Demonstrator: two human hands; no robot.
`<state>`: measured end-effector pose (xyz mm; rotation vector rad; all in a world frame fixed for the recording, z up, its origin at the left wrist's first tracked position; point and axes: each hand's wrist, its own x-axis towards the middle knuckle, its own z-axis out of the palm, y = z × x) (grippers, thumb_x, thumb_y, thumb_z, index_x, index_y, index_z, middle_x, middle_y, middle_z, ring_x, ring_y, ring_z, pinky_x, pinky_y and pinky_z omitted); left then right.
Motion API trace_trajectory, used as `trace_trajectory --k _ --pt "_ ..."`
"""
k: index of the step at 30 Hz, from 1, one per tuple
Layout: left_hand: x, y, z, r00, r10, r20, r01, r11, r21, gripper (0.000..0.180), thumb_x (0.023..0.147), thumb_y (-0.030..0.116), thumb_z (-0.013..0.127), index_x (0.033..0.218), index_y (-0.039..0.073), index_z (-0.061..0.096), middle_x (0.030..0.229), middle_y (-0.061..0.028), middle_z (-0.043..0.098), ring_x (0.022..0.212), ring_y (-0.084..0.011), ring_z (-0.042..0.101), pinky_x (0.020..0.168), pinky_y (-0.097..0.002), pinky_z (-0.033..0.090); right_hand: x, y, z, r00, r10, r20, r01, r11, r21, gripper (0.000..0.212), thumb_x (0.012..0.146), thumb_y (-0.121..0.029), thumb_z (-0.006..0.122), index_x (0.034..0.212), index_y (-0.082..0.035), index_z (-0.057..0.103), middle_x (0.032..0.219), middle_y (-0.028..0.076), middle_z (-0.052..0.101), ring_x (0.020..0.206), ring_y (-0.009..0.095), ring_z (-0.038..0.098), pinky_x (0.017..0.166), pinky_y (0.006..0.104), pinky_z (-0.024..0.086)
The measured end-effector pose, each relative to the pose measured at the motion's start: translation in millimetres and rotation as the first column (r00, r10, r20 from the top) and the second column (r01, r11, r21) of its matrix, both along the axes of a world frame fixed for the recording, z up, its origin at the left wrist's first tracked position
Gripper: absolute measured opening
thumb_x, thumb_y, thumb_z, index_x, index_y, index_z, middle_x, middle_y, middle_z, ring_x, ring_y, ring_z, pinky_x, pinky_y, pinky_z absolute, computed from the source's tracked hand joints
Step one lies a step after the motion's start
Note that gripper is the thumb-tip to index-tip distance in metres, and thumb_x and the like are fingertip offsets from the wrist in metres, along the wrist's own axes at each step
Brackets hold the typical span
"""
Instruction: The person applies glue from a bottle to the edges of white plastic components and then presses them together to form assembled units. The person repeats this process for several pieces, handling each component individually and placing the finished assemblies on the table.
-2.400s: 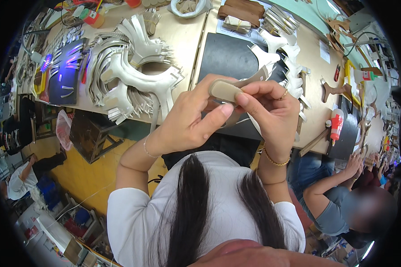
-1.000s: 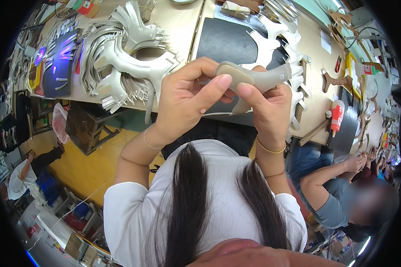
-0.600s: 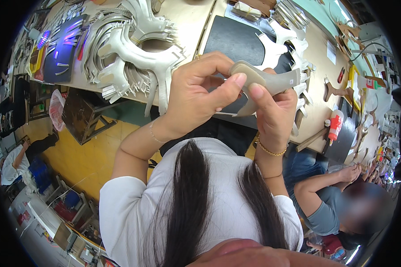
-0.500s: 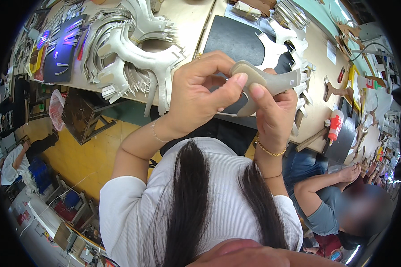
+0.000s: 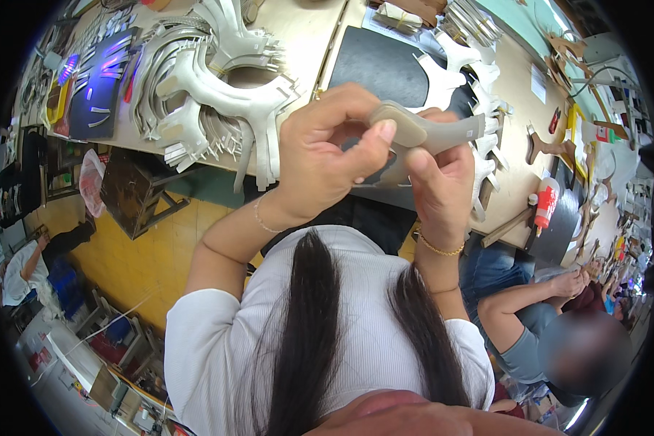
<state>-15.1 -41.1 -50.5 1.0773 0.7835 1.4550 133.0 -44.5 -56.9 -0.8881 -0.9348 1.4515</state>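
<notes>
Seen from above the person's head, both forearms rise from the lower part of the view and meet in front of the chest, above the near edge of a long counter (image 5: 305, 29). The left hand (image 5: 327, 156) is curled closed, thumb and forefinger pinching the rounded tan end of a flat grey cut-out piece (image 5: 432, 134), with the wrist bent so the knuckles face up. The right hand (image 5: 439, 189) is also closed on the same piece, gripping it from below with the thumb pressed up against its underside; a thin gold bracelet (image 5: 437, 249) circles that wrist. The piece is held in the air between the two hands, clear of the counter, its grey end pointing right. Directly behind the hands lies a dark mat (image 5: 385, 65) on the counter. To the left of the hands, a large fanned stack of pale curved cut-outs (image 5: 211, 87) spreads across the counter and overhangs its near edge. More pale pieces (image 5: 472, 80) are piled just right of the mat, close to the right hand. Farther right stands a small red and white bottle (image 5: 546, 205). Another person's arm (image 5: 530, 298) reaches towards the counter at lower right, near the right elbow. Below the counter edge on the left, the yellow floor (image 5: 152, 254) lies open.
</notes>
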Motion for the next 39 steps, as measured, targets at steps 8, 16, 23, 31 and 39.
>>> trace_trajectory --k 8,16,23,31,39 --pt "-7 2 5 0.995 -0.083 0.051 0.086 0.994 -0.067 0.011 0.086 0.004 0.057 0.092 -0.005 0.059 0.09 -0.007 0.058 0.078 -0.0104 0.059 0.069 -0.0256 0.055 9 2 4 0.996 -0.057 0.07 0.046 0.987 0.153 0.043 0.07 -0.013 0.079 0.103 -0.002 0.053 0.092 0.004 0.057 0.082 0.011 0.053 0.074 0.0245 0.044" --pt "-11 -4 11 0.998 -0.045 -0.045 0.046 0.999 0.028 0.009 0.085 0.001 0.058 0.093 -0.004 0.057 0.09 -0.0074 0.056 0.078 -0.011 0.057 0.068 -0.0238 0.054 -1 4 12 0.977 0.151 0.151 -0.173 0.974 0.145 0.027 0.072 -0.006 0.075 0.093 0.001 0.059 0.089 0.006 0.06 0.082 0.011 0.056 0.073 0.0221 0.043" --pt "-13 -1 11 0.997 -0.023 0.08 0.028 0.998 -0.062 0.012 0.086 0.004 0.059 0.095 -0.004 0.057 0.095 -0.0082 0.057 0.086 -0.0126 0.058 0.073 -0.0257 0.053 -12 11 8 0.718 -0.696 0.002 0.532 0.552 0.642 0.045 0.06 -0.01 0.084 0.096 -0.007 0.057 0.083 0.0 0.049 0.072 0.015 0.049 0.064 0.027 0.042" --pt "-10 -5 18 0.991 -0.117 0.061 0.121 0.991 -0.055 0.031 0.095 0.021 0.045 0.103 -0.005 0.058 0.102 -0.011 0.061 0.092 -0.0149 0.059 0.078 -0.028 0.051 -13 9 21 0.557 -0.684 0.472 -0.115 0.499 0.859 0.034 0.059 -0.006 0.08 0.089 -0.006 0.066 0.081 0.005 0.058 0.069 0.02 0.057 0.058 0.0295 0.047" --pt "-12 -5 16 0.996 -0.089 0.01 0.089 0.993 -0.081 0.039 0.097 0.025 0.038 0.103 -0.007 0.06 0.096 -0.0103 0.063 0.087 -0.0132 0.059 0.076 -0.026 0.05 -18 11 21 0.543 -0.683 0.489 -0.066 0.546 0.835 0.03 0.06 -0.003 0.08 0.086 -0.005 0.065 0.079 0.007 0.061 0.069 0.022 0.059 0.059 0.03 0.048"
